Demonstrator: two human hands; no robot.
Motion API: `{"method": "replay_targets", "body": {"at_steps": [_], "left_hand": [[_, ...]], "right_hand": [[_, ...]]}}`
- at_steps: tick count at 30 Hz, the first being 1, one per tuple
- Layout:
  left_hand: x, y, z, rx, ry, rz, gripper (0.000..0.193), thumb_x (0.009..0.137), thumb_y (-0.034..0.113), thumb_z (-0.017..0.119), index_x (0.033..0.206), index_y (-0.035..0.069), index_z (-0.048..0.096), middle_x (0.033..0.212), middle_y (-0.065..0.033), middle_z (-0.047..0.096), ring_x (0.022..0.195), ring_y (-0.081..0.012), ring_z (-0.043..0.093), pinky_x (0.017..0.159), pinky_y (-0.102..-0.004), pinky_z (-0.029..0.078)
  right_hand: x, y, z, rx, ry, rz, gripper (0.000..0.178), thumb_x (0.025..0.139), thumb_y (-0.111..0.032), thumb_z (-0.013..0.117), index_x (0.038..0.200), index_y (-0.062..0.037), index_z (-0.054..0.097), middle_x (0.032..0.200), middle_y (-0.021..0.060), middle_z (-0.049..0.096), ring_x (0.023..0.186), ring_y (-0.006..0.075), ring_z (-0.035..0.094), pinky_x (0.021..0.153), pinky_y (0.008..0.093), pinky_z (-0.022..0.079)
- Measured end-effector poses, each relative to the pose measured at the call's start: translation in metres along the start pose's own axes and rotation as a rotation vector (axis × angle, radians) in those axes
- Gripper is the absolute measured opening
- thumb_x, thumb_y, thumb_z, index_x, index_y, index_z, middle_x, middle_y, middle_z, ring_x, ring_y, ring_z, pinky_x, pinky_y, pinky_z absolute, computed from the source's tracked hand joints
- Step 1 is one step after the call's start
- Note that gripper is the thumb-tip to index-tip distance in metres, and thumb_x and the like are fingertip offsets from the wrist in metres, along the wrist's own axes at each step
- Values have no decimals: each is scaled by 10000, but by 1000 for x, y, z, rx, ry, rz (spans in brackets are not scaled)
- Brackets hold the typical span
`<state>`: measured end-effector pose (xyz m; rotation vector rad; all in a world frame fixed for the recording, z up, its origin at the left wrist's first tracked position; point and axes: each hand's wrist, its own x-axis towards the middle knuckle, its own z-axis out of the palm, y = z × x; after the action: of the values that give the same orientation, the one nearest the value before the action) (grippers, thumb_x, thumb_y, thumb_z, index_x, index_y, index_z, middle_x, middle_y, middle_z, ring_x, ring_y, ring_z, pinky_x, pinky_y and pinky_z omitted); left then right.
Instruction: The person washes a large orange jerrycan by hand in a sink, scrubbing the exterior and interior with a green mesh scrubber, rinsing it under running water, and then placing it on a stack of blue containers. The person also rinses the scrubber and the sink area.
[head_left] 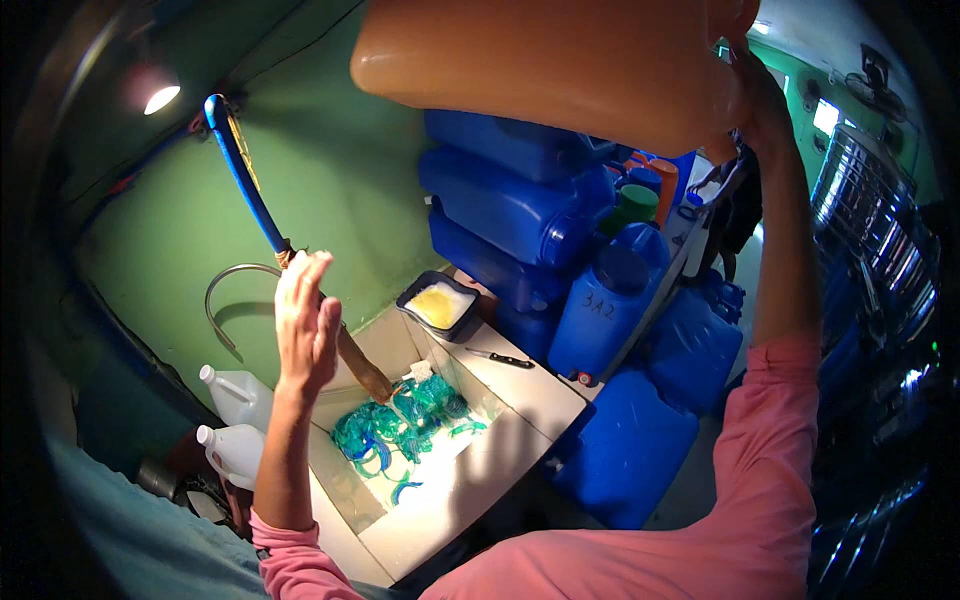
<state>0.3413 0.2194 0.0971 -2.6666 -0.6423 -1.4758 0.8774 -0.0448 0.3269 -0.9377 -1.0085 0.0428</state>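
Note:
My right hand (pixel 762 105) is raised at the upper right, gripping the end of a large orange plastic jug (pixel 560 65) that is held sideways and runs off the top edge. My left hand (pixel 305 325) is lifted with its fingers stretched out, in front of a blue pipe (pixel 245 175); whether it touches the pipe is hard to tell. Below the hand, a brownish hose end (pixel 365 370) hangs over a tiled basin (pixel 480 470). Inside the basin lies a heap of green and blue plastic pieces (pixel 415 420), some ring-shaped.
A black tub (pixel 437 305) with a yellow sponge and a knife (pixel 500 358) rest on the basin's ledge. Blue jugs (pixel 500 205) are stacked behind, with more on the right (pixel 625 450). White jugs (pixel 238 452) stand left. A curved metal tube (pixel 212 290) projects from the green wall.

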Motion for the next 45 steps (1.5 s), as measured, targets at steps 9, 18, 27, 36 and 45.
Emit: {"method": "replay_targets", "body": {"at_steps": [9,18,27,36,45], "left_hand": [[-99,1,35,-242,-527,-168,315,1007,261,507,1111,1,651,1161,-202,632,1185,-400,547,1032,-468,434],[-191,10,32,-287,-811,-671,544,1035,470,473,1251,-8,618,1238,-204,638,1189,-341,594,1030,-412,444],[-40,85,134,129,-417,75,668,927,469,645,1368,-20,533,1375,-222,563,1413,-391,410,1198,-596,203],[241,217,307,410,-118,548,591,923,373,595,1389,12,554,1415,-194,542,1427,-361,390,1211,-590,209],[279,209,357,878,-317,700,350,981,234,485,1223,85,688,1207,-58,696,1155,-297,606,1067,-551,337]], "right_hand": [[64,115,44,436,-73,272,413,939,-233,694,1294,-56,578,1174,86,677,1066,232,677,904,394,564],[93,135,56,509,35,369,404,1008,-258,577,1347,-40,550,1236,149,668,1118,306,674,965,481,559],[123,177,21,563,150,276,293,982,-166,571,1248,-42,579,1146,131,661,1030,277,697,808,411,630],[133,204,14,591,195,369,247,1036,-229,544,1228,-75,565,1016,100,630,853,238,657,666,374,588],[132,209,0,536,78,402,304,1022,-212,576,1249,-8,573,1110,131,674,1018,249,684,850,387,598]]}}
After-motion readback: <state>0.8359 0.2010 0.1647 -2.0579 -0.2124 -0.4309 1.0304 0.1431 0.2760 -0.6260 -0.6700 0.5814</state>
